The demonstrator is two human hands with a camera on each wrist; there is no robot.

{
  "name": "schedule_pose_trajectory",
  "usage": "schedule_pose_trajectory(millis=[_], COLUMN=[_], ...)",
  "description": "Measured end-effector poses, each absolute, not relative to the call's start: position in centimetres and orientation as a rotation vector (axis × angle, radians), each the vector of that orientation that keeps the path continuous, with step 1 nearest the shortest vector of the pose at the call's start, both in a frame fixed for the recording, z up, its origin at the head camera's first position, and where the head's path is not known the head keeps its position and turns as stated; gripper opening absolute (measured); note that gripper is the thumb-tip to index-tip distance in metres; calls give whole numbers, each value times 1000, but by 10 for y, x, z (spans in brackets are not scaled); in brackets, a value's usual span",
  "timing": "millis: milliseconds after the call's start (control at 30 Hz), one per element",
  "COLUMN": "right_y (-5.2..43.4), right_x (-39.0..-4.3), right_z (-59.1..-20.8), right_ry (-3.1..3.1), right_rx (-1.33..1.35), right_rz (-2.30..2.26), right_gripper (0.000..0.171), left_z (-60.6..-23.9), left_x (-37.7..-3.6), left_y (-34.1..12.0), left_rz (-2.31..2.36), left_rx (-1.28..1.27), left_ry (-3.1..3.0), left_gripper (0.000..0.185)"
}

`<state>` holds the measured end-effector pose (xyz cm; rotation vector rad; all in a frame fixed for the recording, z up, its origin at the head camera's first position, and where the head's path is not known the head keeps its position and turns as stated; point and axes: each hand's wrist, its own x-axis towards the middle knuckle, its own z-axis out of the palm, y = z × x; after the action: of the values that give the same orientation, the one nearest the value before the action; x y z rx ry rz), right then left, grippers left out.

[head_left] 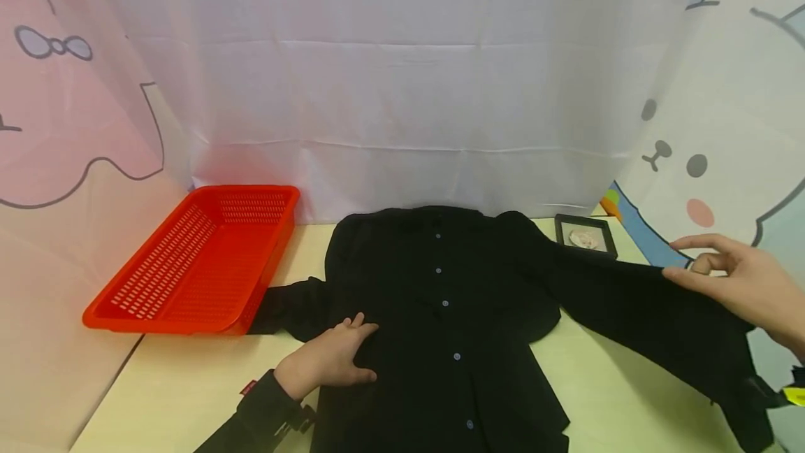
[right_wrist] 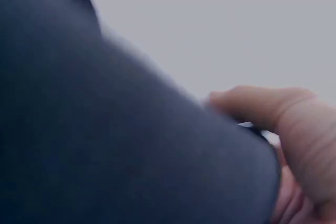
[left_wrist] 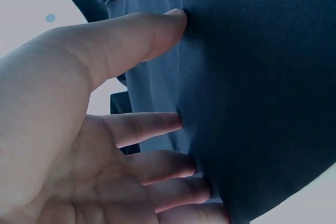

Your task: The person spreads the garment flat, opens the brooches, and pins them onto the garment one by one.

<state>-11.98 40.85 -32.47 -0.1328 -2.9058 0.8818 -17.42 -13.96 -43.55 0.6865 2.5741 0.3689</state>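
I saw one black shirt [head_left: 453, 320] lying buttons-up on the table [head_left: 189, 383], its collar toward the white curtain [head_left: 402, 89] at the back. I counted five small buttons [head_left: 445, 303] down its front. My left hand [head_left: 330, 358] lay flat on the shirt's left side, near its lower front, fingers straight and a little spread; the left wrist view showed the fingertips [left_wrist: 173, 121] pressed into the dark cloth with nothing clasped. My right hand [head_left: 742, 278] was off to the shirt's right, raised above the table's edge, gripping the end of one sleeve [head_left: 641, 313]; that sleeve ran taut from the shoulder out to the hand. The thumb [right_wrist: 262, 106] lay over the cloth in the right wrist view, and the other fingers were mostly hidden under it. The shirt's other sleeve [head_left: 286, 310] lay on the table, pointing left.

One red basket [head_left: 195, 264] with slotted walls stood left of the shirt, just beside that resting sleeve's cuff. One small black picture frame [head_left: 585, 236] lay behind the shirt's right shoulder, near the curtain. Cartoon-printed drapes [head_left: 723, 124] hung on both sides of the shirt.
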Motion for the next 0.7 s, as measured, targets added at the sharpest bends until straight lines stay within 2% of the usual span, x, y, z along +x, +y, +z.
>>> schedule_pose_trajectory(millis=[67, 233, 300, 500, 700], right_y=[405, 405, 406, 410, 407], right_x=[-123, -129, -132, -136, -147], right_z=[-336, -366, -376, -395, -391], right_ry=[-3038, -3296, -3350, -3357, -3313], right_rx=[-81, 111, 165, 171, 143], right_rz=[736, 598, 543, 388, 365], right_gripper=[64, 77, 72, 42, 27], left_z=[-435, -431, -426, -397, -365], left_x=[-174, -177, -180, -207, -253], left_y=[-140, -139, -138, -123, -87], left_rz=[371, 365, 352, 236, 209], left_rx=[684, 679, 673, 695, 891], left_ry=[2573, 2553, 2523, 2449, 2476], left_gripper=[81, 78, 75, 62, 57])
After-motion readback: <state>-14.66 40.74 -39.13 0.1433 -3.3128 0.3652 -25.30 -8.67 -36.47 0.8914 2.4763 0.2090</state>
